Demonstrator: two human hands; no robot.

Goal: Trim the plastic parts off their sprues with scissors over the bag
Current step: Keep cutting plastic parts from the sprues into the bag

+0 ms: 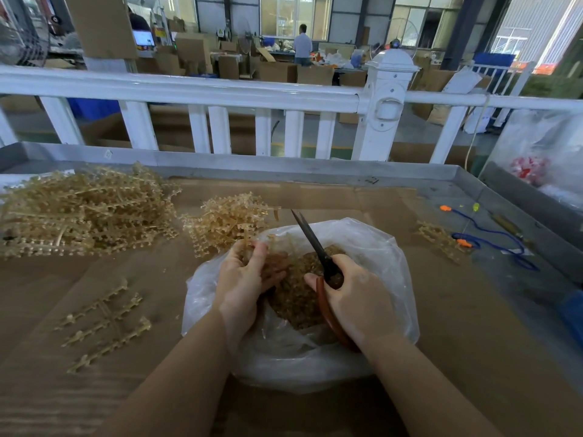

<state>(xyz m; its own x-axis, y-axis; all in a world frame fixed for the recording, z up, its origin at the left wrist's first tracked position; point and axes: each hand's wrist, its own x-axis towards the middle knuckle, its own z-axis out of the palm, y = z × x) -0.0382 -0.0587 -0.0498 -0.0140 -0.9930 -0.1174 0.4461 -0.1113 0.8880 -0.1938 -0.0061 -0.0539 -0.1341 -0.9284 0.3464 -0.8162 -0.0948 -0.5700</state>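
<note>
A factory floor — a large hall with tall windows (296, 17), stacks of cardboard boxes (202, 55) and a worker (302, 44) standing at a distant bench. Close by, a white railing (202, 89) fences off a metal-edged worktable (284, 171) heaped with moulded plastic sprues (85, 209) — production piecework.

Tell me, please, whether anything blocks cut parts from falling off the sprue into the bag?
Nothing visible does. The left hand grips the sprue right over the bag, whose mouth lies open. The scissors, gripped by the right hand, point away above it.
</note>
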